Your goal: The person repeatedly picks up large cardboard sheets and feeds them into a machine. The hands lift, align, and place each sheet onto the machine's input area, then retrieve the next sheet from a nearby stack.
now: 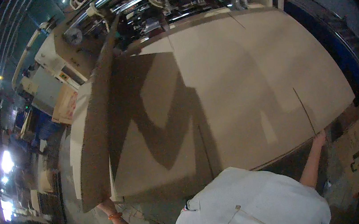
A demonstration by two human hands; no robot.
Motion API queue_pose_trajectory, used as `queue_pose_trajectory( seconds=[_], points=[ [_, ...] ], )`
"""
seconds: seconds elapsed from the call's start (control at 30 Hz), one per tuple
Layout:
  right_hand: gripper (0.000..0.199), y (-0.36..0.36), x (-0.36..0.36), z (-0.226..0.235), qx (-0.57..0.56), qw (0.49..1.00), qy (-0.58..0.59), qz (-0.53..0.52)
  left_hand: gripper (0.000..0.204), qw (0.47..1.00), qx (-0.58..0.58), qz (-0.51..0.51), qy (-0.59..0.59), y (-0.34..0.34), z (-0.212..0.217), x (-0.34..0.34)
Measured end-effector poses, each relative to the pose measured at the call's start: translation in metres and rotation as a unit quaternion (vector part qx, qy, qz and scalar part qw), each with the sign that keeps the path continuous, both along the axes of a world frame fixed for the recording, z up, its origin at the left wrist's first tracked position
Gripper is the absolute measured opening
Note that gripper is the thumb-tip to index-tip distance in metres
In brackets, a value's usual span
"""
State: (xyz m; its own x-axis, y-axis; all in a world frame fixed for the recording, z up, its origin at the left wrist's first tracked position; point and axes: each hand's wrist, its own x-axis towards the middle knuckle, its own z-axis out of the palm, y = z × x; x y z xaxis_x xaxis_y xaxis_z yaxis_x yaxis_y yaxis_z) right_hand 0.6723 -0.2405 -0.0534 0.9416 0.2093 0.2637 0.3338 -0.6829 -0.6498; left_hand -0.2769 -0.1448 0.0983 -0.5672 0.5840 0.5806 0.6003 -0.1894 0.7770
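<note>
A large brown cardboard sheet (235, 91) with several cut slots lies broad and flat before me. At its left, a cardboard panel (97, 135) stands tilted up and throws a dark shadow across the sheet; whether the two are joined I cannot tell. My left hand (106, 206), with an orange band at the wrist, is closed on the panel's near lower corner, its fingers partly hidden. Over on the right, my right hand (319, 138) grips the sheet's near edge beside a slot, with the fingers mostly out of sight.
Beyond the sheet stands a machine (149, 8) with metal rollers and a pale housing (58, 57) at its left. A printed cardboard piece (356, 148) is at the right. A blue rail (337, 43) runs along the far right. A cardboard box (64, 104) sits left of the panel.
</note>
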Motion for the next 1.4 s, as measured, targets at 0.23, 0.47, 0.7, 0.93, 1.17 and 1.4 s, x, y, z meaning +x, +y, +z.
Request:
queue_pose_trajectory(
  seconds=[0.23, 0.47, 0.7, 0.93, 1.17, 1.4],
  points=[
    [0.049, 0.070, -0.002, -0.024, -0.059, 0.978, 0.201, 0.021, 0.032, 0.981, -0.039, 0.062, 0.180, 0.015, 0.087, 0.070],
    [0.058, 0.093, 0.002, -0.019, -0.060, 0.973, 0.194, -0.105, 0.030, 0.968, 0.050, 0.063, 0.238, 0.058, 0.136, 0.108],
    [0.032, 0.068, 0.005, 0.006, 0.638, 0.693, 0.320, -0.099, 0.029, 0.977, 0.060, 0.048, 0.198, 0.059, 0.183, 0.022],
    [0.043, 0.028, 0.043, 0.003, 0.525, 0.733, 0.432, -0.007, 0.028, 0.998, 0.040, -0.028, 0.041, 0.027, 0.181, -0.072],
    [0.038, 0.015, 0.082, -0.056, 0.574, 0.704, 0.376, 0.182, 0.027, 0.999, 0.024, 0.022, -0.029, 0.032, 0.136, -0.059],
    [0.036, 0.008, 0.126, -0.033, 0.639, 0.479, 0.520, 0.303, 0.022, 0.991, 0.028, 0.016, 0.131, 0.052, 0.159, -0.008]
  ],
)
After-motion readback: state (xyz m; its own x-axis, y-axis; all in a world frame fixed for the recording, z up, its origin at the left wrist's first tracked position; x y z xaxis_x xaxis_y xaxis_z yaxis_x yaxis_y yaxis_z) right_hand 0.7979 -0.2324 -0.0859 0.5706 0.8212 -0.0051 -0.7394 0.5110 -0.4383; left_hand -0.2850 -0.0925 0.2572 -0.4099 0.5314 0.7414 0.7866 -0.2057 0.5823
